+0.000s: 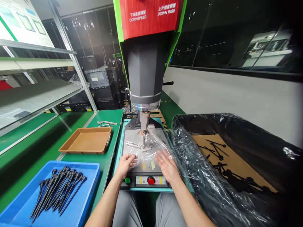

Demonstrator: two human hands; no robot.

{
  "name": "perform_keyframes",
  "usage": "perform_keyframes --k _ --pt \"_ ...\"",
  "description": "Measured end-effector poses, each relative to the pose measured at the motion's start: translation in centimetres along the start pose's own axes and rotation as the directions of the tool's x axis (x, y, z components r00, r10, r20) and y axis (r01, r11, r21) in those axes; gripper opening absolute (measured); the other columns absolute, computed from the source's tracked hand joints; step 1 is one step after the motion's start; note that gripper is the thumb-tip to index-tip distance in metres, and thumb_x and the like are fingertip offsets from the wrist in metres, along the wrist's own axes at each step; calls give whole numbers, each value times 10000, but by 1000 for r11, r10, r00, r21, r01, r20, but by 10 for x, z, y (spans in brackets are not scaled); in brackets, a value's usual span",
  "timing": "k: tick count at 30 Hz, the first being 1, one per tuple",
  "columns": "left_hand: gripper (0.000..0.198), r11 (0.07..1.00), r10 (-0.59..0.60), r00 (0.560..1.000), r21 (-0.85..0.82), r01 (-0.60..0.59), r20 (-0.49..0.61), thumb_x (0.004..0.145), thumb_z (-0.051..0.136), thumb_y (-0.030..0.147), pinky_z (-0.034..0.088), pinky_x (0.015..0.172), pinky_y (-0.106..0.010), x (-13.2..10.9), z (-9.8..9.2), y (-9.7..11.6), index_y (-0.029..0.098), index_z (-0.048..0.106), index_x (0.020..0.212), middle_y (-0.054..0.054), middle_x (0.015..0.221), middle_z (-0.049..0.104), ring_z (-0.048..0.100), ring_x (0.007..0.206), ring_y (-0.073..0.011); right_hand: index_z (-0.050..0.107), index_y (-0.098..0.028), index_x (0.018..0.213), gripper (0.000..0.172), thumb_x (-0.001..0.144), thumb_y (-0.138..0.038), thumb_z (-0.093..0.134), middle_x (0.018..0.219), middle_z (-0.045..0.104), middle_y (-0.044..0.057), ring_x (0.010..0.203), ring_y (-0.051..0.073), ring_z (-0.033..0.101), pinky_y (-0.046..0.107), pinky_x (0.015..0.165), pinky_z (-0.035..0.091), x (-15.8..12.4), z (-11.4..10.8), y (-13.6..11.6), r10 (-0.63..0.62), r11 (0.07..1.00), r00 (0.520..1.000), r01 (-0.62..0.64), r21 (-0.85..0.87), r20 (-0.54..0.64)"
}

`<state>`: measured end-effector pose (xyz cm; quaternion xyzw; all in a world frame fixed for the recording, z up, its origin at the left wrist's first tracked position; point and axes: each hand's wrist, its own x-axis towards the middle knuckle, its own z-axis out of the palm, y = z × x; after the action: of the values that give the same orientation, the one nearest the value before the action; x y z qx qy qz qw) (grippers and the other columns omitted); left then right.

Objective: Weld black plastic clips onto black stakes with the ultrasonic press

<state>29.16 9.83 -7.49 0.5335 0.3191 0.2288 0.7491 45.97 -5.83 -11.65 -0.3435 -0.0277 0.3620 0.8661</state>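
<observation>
Where clear film [162, 142] crosses metal plate [129, 136], left hand [125, 163] half-curled, right hand [167, 164] spread, grips unclear

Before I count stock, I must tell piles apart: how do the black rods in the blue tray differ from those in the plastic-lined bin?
The tray rods lie bunched and roughly parallel; the bin rods lie scattered at several angles. The tray rods lie in a blue tray, the bin rods on brown cardboard. Both are black and thin, with thicker ends.
</observation>
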Motion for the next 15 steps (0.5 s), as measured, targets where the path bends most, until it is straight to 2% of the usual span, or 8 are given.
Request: perform_keyframes --k 5,9,12,15 --pt "496 997 -33 994 68 40 -101 617 814 429 491 630 -246 0 -8 -6 124 632 962 -117 932 709 675 754 -172 615 -225 1060 524 607 -280 874 1098 694 54 1076 245 637 378 940 504 -10 -10 8 63 998 998 -63 -30 -8" --pt "546 978 48 979 208 -6 -199 626 800 446 495 641 -263 -4 -29 -25 110 637 1024 -129 937 708 674 790 -193 613 -201 1072 554 597 -299 879 1089 691 72 1008 236 659 363 899 519 -37 -26 18 114 985 992 -120 -120 -55" --pt "503 943 163 936 329 -54 -313 662 757 463 507 715 -303 -18 -48 -43 116 654 1012 -130 947 711 670 830 -212 597 -203 1108 582 612 -351 864 1077 688 74 921 219 673 340 803 542 -61 -46 25 118 967 986 -141 -212 -119" --pt "438 873 276 864 486 -42 -420 738 669 465 498 812 -349 -43 -63 -64 138 648 1029 -110 963 699 659 870 -221 621 -179 1038 559 587 -412 855 956 696 59 792 187 662 282 660 532 -78 -73 32 50 925 971 -133 -357 -233"
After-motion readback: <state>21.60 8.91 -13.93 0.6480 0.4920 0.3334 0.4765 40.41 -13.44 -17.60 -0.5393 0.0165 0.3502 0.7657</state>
